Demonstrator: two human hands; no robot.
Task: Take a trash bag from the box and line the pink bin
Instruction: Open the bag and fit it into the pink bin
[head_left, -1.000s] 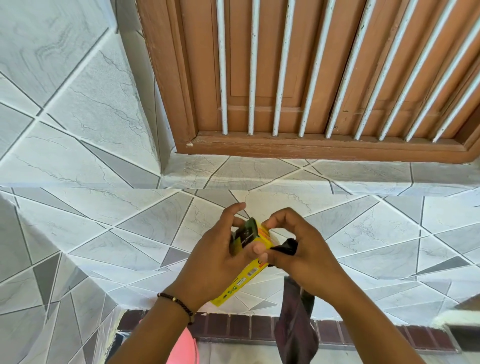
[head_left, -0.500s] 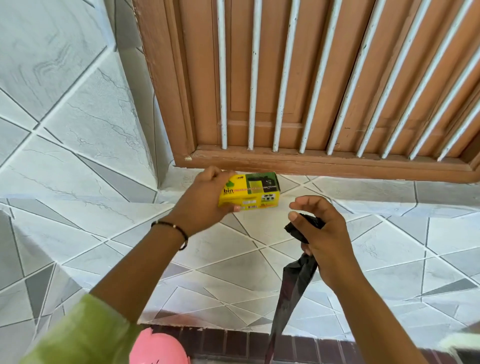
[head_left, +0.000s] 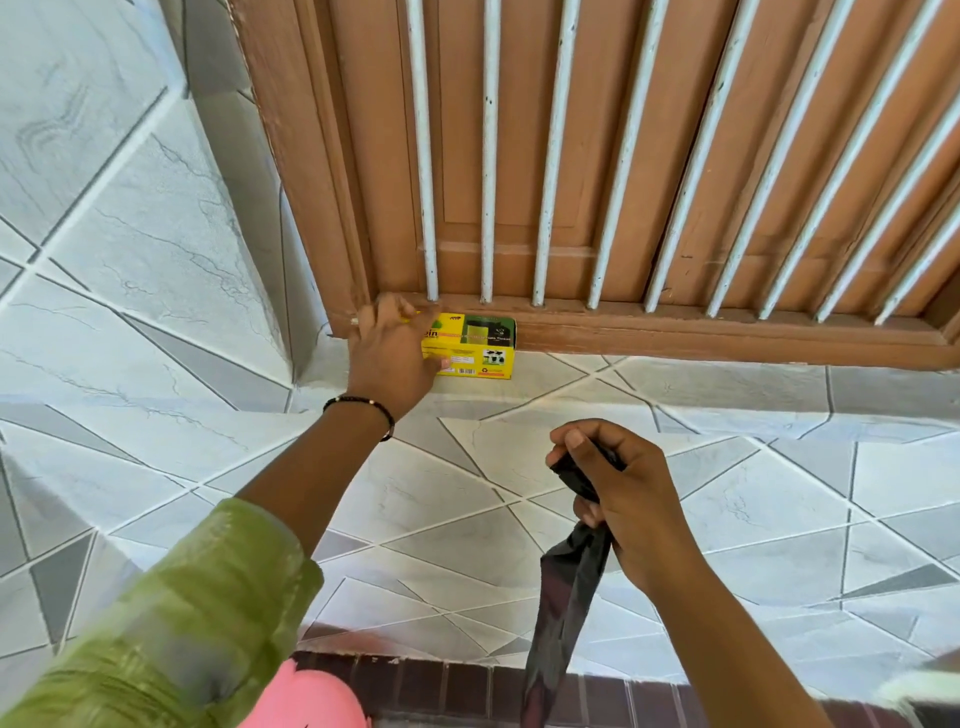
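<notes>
Now the trash bag (head_left: 563, 597) is out; I hold it bunched in my right hand (head_left: 621, 499), hanging limp above the floor.

My left hand (head_left: 392, 358) grips the yellow box (head_left: 480, 348), which sits on the tiled ledge (head_left: 675, 384) against the wooden window frame (head_left: 675, 332); I judge this the set-down step, bag already taken; the pink bin (head_left: 311, 701) shows only as a rim at the bottom edge, below my green sleeve (head_left: 171, 634); next I must let go of the box, find the bag's mouth with both hands, shake it open, then lower it over the bin.
</notes>
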